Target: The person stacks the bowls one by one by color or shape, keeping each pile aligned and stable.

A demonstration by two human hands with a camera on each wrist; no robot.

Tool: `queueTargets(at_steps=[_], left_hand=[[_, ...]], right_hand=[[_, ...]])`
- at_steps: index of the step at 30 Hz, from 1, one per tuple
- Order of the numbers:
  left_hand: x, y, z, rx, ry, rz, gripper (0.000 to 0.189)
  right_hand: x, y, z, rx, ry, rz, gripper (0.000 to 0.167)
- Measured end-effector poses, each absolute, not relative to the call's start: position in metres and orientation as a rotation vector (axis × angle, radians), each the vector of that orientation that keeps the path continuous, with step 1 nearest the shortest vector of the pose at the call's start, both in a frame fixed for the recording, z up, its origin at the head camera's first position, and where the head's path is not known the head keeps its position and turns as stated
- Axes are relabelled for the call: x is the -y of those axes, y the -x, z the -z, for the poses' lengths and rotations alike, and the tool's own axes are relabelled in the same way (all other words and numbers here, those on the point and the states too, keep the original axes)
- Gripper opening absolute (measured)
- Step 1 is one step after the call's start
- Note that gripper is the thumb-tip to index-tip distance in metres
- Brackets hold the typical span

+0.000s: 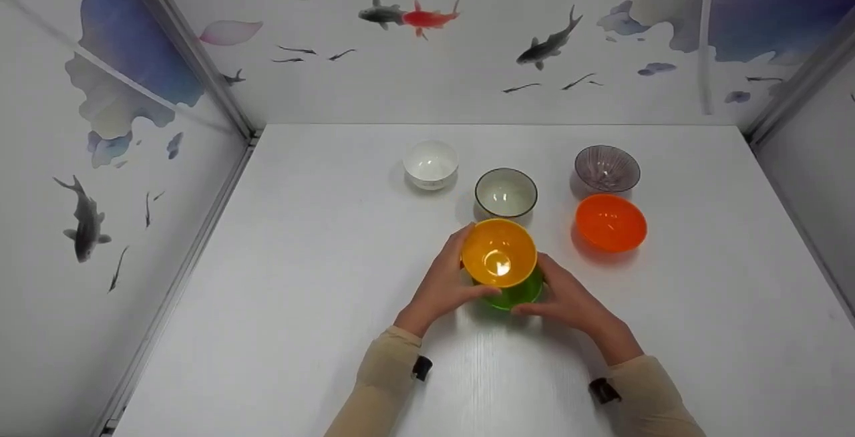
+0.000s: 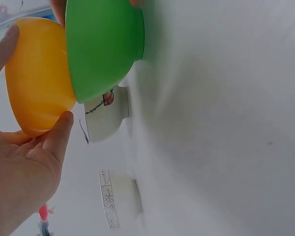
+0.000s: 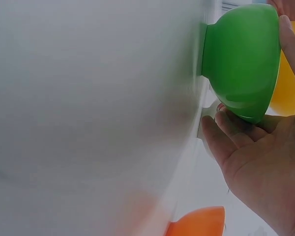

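In the head view my left hand (image 1: 441, 286) holds a yellow bowl (image 1: 499, 250) by its side, thumb near the front. The yellow bowl sits above a green bowl (image 1: 513, 298) and hides most of its inside. From the left wrist, the yellow bowl (image 2: 39, 73) overlaps the rim of the green bowl (image 2: 103, 49); whether it rests there I cannot tell. My right hand (image 1: 568, 297) grips the green bowl, thumb at the rim and fingers along the outer wall. In the right wrist view, the green bowl's foot (image 3: 205, 51) stands on the table.
Just behind the yellow bowl is a pale bowl with a dark rim (image 1: 506, 193). A white bowl (image 1: 431, 164) stands further back left. To the right, an orange bowl (image 1: 610, 223) sits in front of a purplish striped bowl (image 1: 606, 170). Panels enclose the white table (image 1: 300, 256).
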State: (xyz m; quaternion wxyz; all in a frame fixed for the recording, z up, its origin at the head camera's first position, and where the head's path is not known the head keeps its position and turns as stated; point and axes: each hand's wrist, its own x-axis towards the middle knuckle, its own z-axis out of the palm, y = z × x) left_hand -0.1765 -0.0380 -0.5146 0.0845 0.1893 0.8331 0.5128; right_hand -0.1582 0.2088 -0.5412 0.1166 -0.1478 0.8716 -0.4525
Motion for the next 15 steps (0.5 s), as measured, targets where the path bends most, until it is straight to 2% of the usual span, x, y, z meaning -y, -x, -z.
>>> queueTargets(at_steps=[15], left_hand=[[0.0308,0.1706,0.5255,-2.5,-0.513,-1.435,0.107]], right_hand=[[-0.2089,0.1564,0.5402,-2.54,0.357,1.342,0.105]])
